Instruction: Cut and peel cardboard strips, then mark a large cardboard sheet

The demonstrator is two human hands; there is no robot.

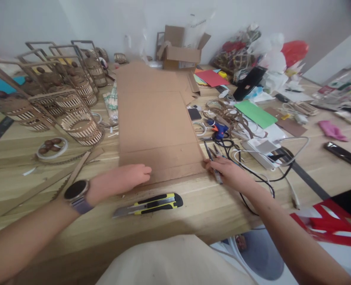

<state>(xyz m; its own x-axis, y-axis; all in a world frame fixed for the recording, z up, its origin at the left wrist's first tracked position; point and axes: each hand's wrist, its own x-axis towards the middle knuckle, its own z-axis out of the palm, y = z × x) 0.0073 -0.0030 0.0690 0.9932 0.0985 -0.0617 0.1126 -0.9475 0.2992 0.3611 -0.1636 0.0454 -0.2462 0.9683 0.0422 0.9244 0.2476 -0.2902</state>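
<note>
A large flat sheet of brown cardboard with crease lines lies in front of me. My left hand rests over its near left corner, fingers curled; whatever may be inside them is hidden. At the near right corner, my right hand has its fingers closed around a slim, dark, pen-like tool, with fingertips touching the cardboard edge. The tool shows on both sides of the fingers. Pliers-like jaws show just beyond that hand. A yellow and black utility knife lies nearest me, its blade end pointing left.
Several woven lidded baskets with tall handles crowd the left. A white ring holds brown beads. On the right are a blue glue gun, tangled cables, a white power strip and green paper. An open carton stands behind.
</note>
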